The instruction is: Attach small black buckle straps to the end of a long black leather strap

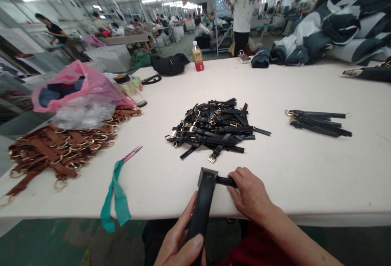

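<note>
At the counter edge, your left hand clenches the wide black strap, propping it up, while your right hand pinches a thin strap at its tip. Beyond both grips lies the strap pile.

Counter: showing off-white. Strap pile: showing black, buckles glinting gold. Sorted straps: showing black with gold ends. Brown straps: showing tan-brown, rings shining gold. Bag: showing translucent pink over dark blue contents. Ribbon: hanging teal from pink-handled snips. Bottle: showing orange liquid, red label and cap. Wide strap: showing black with a grey end. Fabric stack: showing dark green and white panels. Floor: showing green.
</note>
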### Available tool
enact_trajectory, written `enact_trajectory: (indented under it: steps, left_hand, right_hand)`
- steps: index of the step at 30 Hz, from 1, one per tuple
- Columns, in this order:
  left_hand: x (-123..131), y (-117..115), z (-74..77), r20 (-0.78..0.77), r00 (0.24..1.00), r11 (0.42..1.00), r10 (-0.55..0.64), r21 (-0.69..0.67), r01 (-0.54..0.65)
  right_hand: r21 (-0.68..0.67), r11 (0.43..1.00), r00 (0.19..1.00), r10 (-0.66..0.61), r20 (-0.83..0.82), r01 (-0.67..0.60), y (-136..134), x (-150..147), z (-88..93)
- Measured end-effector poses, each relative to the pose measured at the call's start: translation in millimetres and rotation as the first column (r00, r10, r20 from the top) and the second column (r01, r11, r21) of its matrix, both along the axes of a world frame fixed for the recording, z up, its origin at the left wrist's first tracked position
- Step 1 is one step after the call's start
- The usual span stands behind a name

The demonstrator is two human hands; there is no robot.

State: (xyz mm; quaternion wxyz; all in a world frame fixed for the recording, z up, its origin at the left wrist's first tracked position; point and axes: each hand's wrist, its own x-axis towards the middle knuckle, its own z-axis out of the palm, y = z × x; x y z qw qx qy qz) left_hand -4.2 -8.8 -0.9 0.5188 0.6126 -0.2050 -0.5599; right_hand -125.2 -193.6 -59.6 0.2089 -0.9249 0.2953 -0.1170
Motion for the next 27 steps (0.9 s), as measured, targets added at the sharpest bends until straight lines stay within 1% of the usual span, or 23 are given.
enact_trajectory:
  steps: [2, 4, 8, 10, 12, 15, 17, 20, 23, 27]
  left_hand:
    - [4, -7, -0.9, -0.034, 0.999, 1.0, 0.007, -0.023, -0.008]
    - [13, -9, 0.4, -0.069, 0.997, 0.998, 0.045, -0.036, -0.048]
    - [27, 1, 4.5, -0.077, 0.988, 0.99, 0.135, -0.037, -0.138]
    - [29, 10, 2.5, -0.078, 0.988, 0.989, 0.133, -0.049, -0.137]
    - [27, 17, -3.0, -0.09, 0.989, 0.991, 0.115, -0.056, -0.12]
    - [25, 21, -12.1, -0.105, 0.99, 0.994, 0.095, -0.048, -0.101]
    - [24, 21, -14.8, -0.103, 0.991, 0.995, 0.082, -0.052, -0.088]
    - [25, 20, -13.2, -0.125, 0.991, 0.996, 0.054, -0.067, -0.063]
    - [24, 21, -10.2, -0.15, 0.988, 0.995, 0.038, -0.085, -0.051]
    - [22, 29, -9.8, -0.168, 0.982, 0.991, 0.082, -0.091, -0.098]
  right_hand:
    - [-0.007, 1.0, 1.0, -0.003, -0.016, 0.003, 1, 2, -0.1]
    - [0.008, 1.0, 1.0, -0.001, -0.028, 0.002, 1, 4, -0.4]
    - [0.055, 0.998, 0.999, 0.029, -0.021, -0.028, -3, 3, -1.7]
    - [0.066, 0.997, 0.999, 0.034, -0.019, -0.033, -5, 2, -2.1]
    - [0.07, 0.997, 0.999, 0.032, -0.026, -0.03, -6, 1, -1.6]
    - [0.064, 0.998, 0.998, 0.03, -0.058, -0.027, -6, 3, 1.1]
    - [0.054, 0.998, 0.996, 0.034, -0.086, -0.03, -4, 6, 3.3]
    - [0.048, 0.998, 0.994, 0.052, -0.099, -0.047, 0, 15, 5.1]
    - [0.053, 0.996, 0.994, 0.071, -0.078, -0.067, 3, 23, 3.9]
    - [0.096, 0.99, 0.995, 0.101, -0.012, -0.1, 0, 27, -0.9]
